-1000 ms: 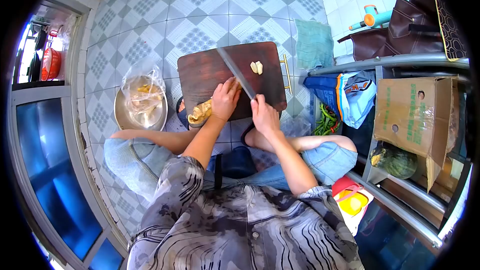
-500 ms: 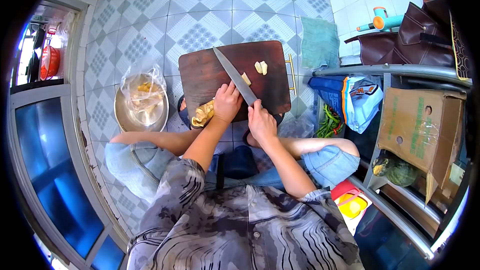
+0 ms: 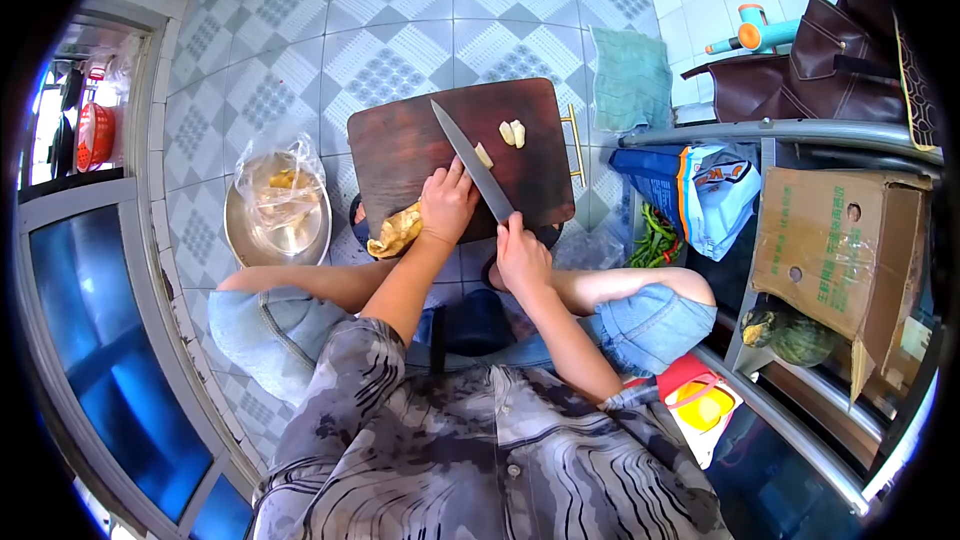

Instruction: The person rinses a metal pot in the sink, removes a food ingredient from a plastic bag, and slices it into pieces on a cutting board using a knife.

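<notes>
My right hand is wrapped round the handle of a large kitchen knife. Its blade lies slanted across a dark wooden cutting board, tip pointing away from me. Close to the blade's left side, my left hand presses curled fingers down on the board; what is under them is hidden. A small pale piece shows just past the blade. Two pale peeled pieces, like garlic cloves, lie farther right. By my left wrist, a knobbly yellow-brown piece of ginger rests at the board's near edge.
Left of the board stands a metal basin with a clear plastic bag in it. A brass-coloured handle sticks out beside the board's right edge. Green chillies, a blue-white bag and a cardboard box are on the right.
The view has shifted slightly. The knife has moved a little to the right and toward me relative to the board, my right hand with it. My left hand stays beside the blade.
</notes>
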Available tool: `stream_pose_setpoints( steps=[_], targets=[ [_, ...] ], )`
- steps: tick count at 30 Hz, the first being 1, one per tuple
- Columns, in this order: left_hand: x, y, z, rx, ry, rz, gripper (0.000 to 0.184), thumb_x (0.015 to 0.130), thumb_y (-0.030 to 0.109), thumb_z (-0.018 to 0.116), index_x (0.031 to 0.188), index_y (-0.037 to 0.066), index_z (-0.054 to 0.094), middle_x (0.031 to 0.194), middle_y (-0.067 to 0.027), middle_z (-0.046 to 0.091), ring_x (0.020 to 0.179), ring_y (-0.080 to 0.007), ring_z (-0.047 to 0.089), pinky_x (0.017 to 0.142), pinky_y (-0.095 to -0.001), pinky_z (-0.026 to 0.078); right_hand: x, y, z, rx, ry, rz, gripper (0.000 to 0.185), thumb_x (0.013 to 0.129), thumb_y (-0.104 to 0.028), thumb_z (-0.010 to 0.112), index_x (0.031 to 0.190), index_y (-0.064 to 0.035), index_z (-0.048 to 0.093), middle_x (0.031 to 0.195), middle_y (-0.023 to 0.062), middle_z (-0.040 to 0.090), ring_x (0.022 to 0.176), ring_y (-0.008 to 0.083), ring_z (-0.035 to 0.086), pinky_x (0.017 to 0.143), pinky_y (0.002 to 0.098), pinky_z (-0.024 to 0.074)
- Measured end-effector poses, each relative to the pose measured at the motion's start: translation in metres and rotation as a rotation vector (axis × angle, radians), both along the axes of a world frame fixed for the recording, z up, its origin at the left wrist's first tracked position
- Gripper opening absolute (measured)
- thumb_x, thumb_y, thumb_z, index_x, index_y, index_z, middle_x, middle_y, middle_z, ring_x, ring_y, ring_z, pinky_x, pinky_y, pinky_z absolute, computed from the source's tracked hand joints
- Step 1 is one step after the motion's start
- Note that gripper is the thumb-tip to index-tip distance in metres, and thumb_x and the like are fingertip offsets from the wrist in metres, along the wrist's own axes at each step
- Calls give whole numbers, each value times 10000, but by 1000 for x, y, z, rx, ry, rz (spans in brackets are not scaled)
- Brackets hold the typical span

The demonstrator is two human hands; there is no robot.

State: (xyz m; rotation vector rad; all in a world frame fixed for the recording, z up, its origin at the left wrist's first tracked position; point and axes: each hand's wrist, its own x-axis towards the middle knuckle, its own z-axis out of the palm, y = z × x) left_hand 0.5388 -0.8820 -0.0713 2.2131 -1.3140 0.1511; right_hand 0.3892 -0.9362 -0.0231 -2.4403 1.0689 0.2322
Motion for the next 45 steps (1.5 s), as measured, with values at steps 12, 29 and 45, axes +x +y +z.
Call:
stream_pose_setpoints(
  steps=[12,29,45],
  targets=[
    [2,4,-9,38,51,-17,299,681,143,682,965,49,668,1118,-109,642,746,-238,577,666,-362,484,65,-23,-3,7,-131,37,333,967,-308,430,1126,-16,430,729,237,635,649,409,643,574,503,524],
    [5,3,-10,54,40,-20,281,697,152,680,964,64,668,1137,-97,629,777,-219,593,700,-356,497,68,-23,-2,21,-81,11,349,972,-313,420,1148,-11,423,742,236,639,657,414,645,582,500,525],
    [10,3,-18,6,19,-45,285,702,124,679,973,40,659,1171,-134,618,754,-242,604,693,-356,504,79,-26,-3,6,-126,5,293,971,-314,426,1046,-31,422,736,237,636,657,417,641,599,518,521]
  ],
)
